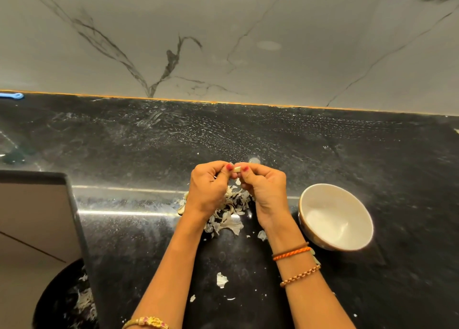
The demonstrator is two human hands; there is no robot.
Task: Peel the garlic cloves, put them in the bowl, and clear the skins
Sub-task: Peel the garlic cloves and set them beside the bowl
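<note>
A pale garlic clove (237, 169) is pinched between the thumbs and fingertips of both hands above the black counter. My left hand (210, 188) holds its left end and my right hand (264, 192) holds its right end. Below the hands lies a heap of papery garlic skins (229, 212), partly hidden by the wrists. A white bowl (335, 216) stands on the counter to the right of my right hand; its inside looks empty from here.
Loose skin scraps (221, 279) lie on the black counter (248, 139) near my forearms. A grey cabinet edge (37, 204) and a dark bin with skins in it (74, 301) sit at lower left. A marble wall (223, 42) rises behind the counter.
</note>
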